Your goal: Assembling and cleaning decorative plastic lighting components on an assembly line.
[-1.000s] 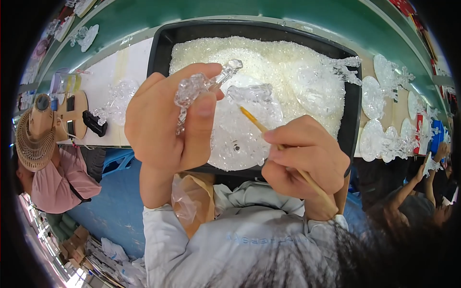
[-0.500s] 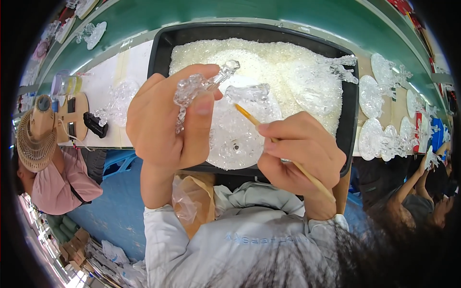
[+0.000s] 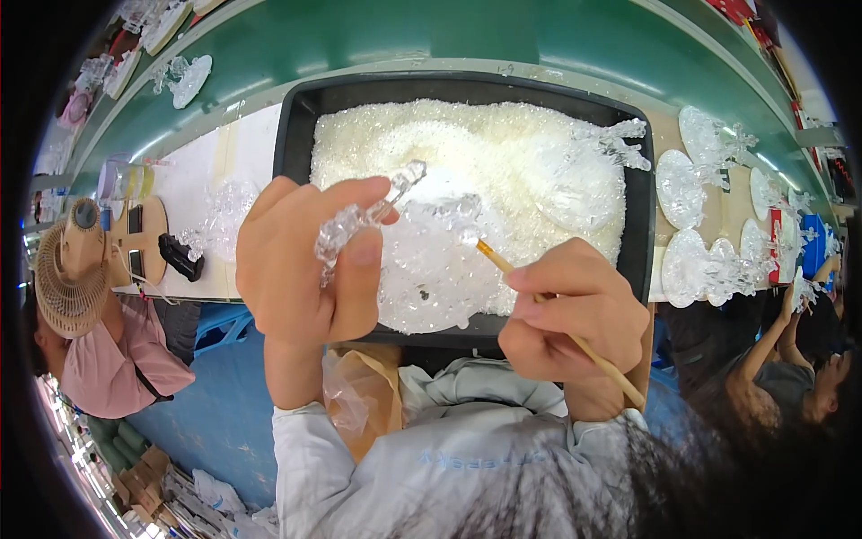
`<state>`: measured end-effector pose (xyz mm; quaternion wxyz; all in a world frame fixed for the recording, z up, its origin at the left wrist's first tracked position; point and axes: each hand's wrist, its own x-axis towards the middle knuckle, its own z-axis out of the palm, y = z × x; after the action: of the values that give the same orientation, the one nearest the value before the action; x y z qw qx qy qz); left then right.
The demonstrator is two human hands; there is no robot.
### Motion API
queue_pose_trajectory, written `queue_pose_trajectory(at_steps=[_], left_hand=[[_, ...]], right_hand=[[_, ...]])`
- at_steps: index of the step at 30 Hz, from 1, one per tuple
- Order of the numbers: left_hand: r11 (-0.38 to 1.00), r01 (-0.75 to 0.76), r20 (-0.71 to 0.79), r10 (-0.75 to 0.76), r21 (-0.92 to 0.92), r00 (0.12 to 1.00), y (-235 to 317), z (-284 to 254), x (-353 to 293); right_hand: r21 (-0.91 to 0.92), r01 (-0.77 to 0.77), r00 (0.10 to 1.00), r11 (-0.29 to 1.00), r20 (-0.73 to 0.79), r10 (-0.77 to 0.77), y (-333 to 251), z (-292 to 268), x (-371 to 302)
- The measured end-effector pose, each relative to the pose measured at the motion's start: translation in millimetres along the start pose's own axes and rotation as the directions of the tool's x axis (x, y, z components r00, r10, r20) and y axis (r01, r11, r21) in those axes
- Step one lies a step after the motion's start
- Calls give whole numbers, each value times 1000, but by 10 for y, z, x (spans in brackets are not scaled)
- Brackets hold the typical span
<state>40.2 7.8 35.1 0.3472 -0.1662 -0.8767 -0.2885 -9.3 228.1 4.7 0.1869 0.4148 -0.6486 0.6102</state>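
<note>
Your left hand (image 3: pixel 301 260) pinches a clear ornament (image 3: pixel 339 230) between thumb and forefinger, closed to its thickness, above the left half of the black tray (image 3: pixel 467 83). Your right hand (image 3: pixel 575 310) has its fingers closed round a thin brush (image 3: pixel 498 258), slanting toward a granule-coated disc (image 3: pixel 413 287) by the tray's near edge; whether the tip touches it, you can't tell. Pale granules (image 3: pixel 503 135) fill the tray, and a second disc (image 3: pixel 575 193) lies near its right edge.
</note>
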Motion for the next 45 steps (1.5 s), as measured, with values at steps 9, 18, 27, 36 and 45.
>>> queue_pose_trajectory(at_steps=[9,18,27,36,45], left_hand=[[987,-158,-20,158,-31,987,-81,-1,22],[981,-190,-41,188,-51,981,-92,18,5],[971,-229,-17,229,-67,973,-115,-17,11],[973,-202,-175,181,-111,968,-115,22,-41],[988,-143,-112,136,-63,984,-95,4,-87]], right_hand=[[56,-51,997,997,-52,54,-3,-55,7],[135,-94,994,986,-38,100,7,-80,31],[119,-143,987,983,-56,150,24,-96,79],[238,-200,976,951,-37,215,14,-134,70],[349,-32,992,937,-104,72,10,-87,-32]])
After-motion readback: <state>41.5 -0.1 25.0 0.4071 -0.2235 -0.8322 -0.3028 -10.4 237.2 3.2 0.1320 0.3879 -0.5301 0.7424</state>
